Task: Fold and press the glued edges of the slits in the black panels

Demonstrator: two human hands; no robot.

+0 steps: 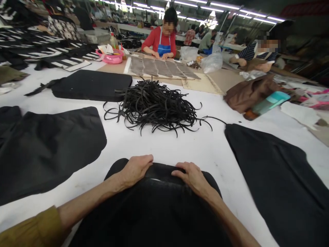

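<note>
A black fabric piece (156, 212) lies on the white table (164, 147) right in front of me. My left hand (135, 168) rests on its far edge with the fingers curled over and pressed onto the cloth. My right hand (191, 176) lies beside it on the same edge, fingers bent and gripping the fabric. A thin pale line shows in the cloth between the two hands. Beyond them sits a tangled heap of black strips (156, 104).
Black fabric pieces lie at left (48, 147), at right (280, 178) and at the back left (92, 85). A brown bag (248, 93) with a teal bottle (268, 103) sits at right. A person in red (161, 39) and a person in stripes (254, 53) work at the far side.
</note>
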